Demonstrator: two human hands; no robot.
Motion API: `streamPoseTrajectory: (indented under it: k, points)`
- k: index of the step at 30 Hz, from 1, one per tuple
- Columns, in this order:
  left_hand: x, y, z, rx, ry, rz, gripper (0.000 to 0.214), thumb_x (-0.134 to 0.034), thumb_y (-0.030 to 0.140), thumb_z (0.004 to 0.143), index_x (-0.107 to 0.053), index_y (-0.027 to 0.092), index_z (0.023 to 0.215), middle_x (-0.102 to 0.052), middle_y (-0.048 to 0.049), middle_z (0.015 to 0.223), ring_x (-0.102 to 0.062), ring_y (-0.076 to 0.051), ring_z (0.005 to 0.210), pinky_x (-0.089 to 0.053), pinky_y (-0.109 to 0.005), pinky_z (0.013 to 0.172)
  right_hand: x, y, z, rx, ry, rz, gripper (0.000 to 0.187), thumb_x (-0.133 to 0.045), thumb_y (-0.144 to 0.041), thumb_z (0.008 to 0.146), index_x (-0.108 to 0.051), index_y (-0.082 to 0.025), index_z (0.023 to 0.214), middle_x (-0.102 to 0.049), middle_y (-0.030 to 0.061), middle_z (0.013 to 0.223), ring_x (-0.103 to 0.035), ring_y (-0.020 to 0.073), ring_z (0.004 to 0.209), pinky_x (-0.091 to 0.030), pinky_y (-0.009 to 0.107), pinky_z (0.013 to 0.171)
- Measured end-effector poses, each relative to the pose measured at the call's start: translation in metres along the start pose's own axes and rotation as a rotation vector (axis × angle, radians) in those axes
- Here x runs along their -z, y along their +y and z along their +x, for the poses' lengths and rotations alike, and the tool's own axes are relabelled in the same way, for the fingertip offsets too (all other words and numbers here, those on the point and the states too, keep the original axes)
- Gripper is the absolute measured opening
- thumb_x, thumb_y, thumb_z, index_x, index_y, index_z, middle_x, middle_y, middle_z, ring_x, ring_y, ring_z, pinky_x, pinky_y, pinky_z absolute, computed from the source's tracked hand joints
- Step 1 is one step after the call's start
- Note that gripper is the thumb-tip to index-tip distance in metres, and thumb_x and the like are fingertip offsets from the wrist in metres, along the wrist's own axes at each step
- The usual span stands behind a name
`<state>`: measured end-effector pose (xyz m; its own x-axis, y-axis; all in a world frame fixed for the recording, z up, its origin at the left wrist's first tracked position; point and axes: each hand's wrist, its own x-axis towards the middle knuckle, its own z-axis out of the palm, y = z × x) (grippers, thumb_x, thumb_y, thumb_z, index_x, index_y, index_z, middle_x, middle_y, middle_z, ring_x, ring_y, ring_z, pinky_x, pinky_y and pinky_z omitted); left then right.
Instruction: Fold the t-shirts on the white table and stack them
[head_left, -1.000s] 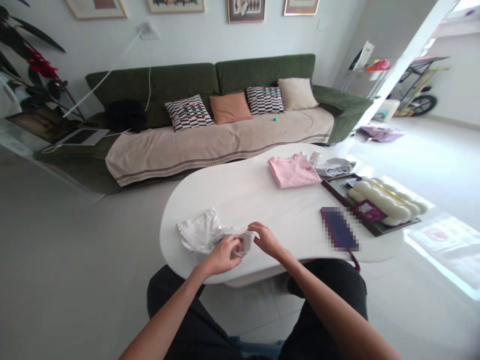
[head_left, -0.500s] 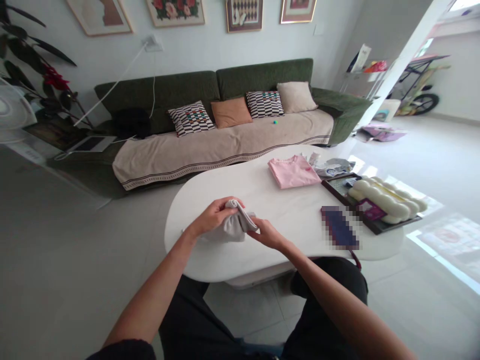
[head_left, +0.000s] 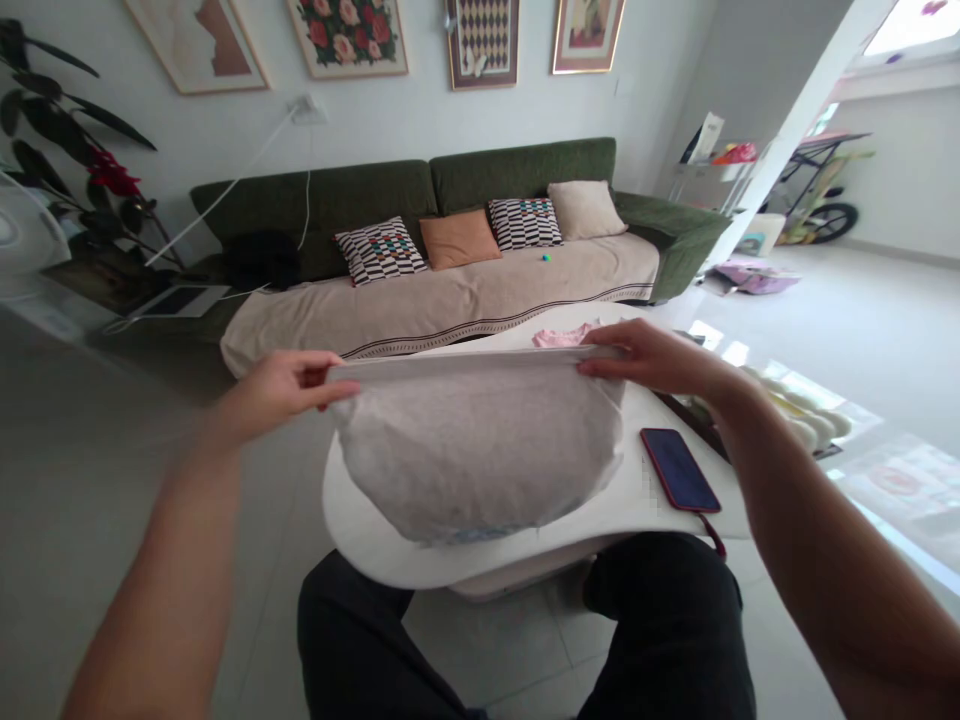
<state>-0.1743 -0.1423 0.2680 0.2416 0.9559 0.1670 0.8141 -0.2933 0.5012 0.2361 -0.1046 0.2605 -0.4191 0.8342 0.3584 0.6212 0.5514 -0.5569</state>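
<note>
A light grey garment (head_left: 480, 440) is stretched wide above the near part of the white table (head_left: 360, 550). Its straight, band-like upper edge runs level between my two hands, and the lower part hangs in a rounded shape. My left hand (head_left: 289, 385) pinches the left end of that edge between thumb and fingers. At the other end, my right hand (head_left: 630, 355) grips the same edge in a pinch. Which kind of garment it is, I cannot tell. Behind it a folded pink shirt (head_left: 564, 337) shows only in part, the rest being hidden.
A phone (head_left: 680, 470) with a red edge and strap lies at the table's right. Past my right forearm, a dark tray (head_left: 701, 428) and a puffy cream-coloured object (head_left: 806, 410) are partly covered. The green sofa (head_left: 360, 200) with several cushions stands behind the table.
The grey garment was bunched small between my hands near the tabletop. Now my hands are far apart and higher, with the garment spread between them, covering most of the pink shirt.
</note>
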Motion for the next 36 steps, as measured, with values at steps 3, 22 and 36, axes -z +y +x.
streamPoseTrajectory:
  k: [3, 22, 36]
  points:
    - [-0.016, -0.022, 0.060, 0.000, 0.043, 0.199, 0.035, -0.057, 0.047, 0.069, -0.056, 0.014, 0.058, -0.042, 0.0054, 0.049, -0.038, -0.007, 0.049, -0.033, -0.020, 0.050, -0.017, 0.036, 0.050, -0.028, -0.009, -0.213, 0.019, -0.059, -0.031, 0.071, -0.060, -0.015, 0.060, -0.055, -0.0036, 0.054, -0.051, 0.0094, 0.055, -0.043, 0.025, 0.061]
    - [-0.222, -0.049, -0.039, -0.091, -0.276, 0.079, 0.016, -0.048, 0.011, 0.070, -0.058, 0.021, 0.077, -0.059, -0.0010, 0.082, -0.054, -0.015, 0.080, -0.039, -0.023, 0.072, -0.169, 0.149, -0.122, -0.107, -0.048, -0.359, 0.029, -0.040, -0.011, 0.076, -0.065, -0.020, 0.087, -0.059, 0.0073, 0.082, -0.053, 0.0205, 0.085, -0.041, 0.033, 0.078]
    - [-0.248, -0.118, 0.020, 0.287, 0.013, -0.111, 0.020, -0.051, 0.023, 0.075, -0.061, 0.020, 0.092, -0.061, -0.0046, 0.100, -0.054, -0.017, 0.099, -0.039, -0.027, 0.089, -0.229, 0.125, -0.133, -0.192, -0.077, -0.323, 0.037, -0.036, -0.012, 0.081, -0.059, -0.021, 0.107, -0.054, 0.0088, 0.118, -0.046, 0.0220, 0.114, -0.036, 0.040, 0.094]
